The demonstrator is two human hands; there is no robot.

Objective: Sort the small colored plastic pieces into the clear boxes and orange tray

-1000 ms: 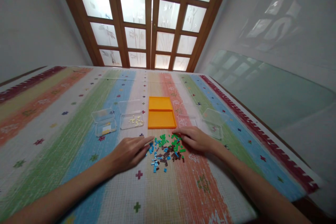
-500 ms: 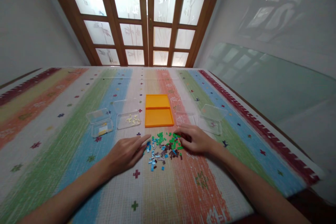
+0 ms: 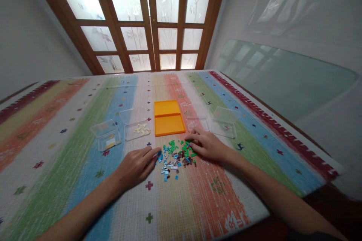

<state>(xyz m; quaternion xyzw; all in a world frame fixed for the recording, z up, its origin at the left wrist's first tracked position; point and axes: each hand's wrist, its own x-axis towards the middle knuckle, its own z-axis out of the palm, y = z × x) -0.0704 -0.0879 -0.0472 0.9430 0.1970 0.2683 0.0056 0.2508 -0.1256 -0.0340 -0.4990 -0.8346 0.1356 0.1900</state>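
Observation:
A loose pile of small bricks lies on the striped cloth, with green bricks (image 3: 172,146) at the back, brown bricks (image 3: 187,160) at the right and blue bricks (image 3: 165,175) at the left and front. My left hand (image 3: 138,163) rests at the pile's left edge, fingertips close to a few blue pieces; whether they pinch one is too small to tell. At the right edge, my right hand (image 3: 207,145) has its fingers apart over the green pieces, and nothing shows in it. Behind the pile lies an open orange case (image 3: 169,124).
Left of the orange case are a clear box (image 3: 126,131) with pale pieces and an open clear box (image 3: 98,145) with yellow items. Clear open boxes (image 3: 230,130) stand behind my right hand. The striped tablecloth (image 3: 113,98) covers the table; wooden doors rise beyond.
The head view has shifted slightly. My right hand's fingers have moved a little over the green bricks and spread more. My left hand stays at the left edge of the pile.

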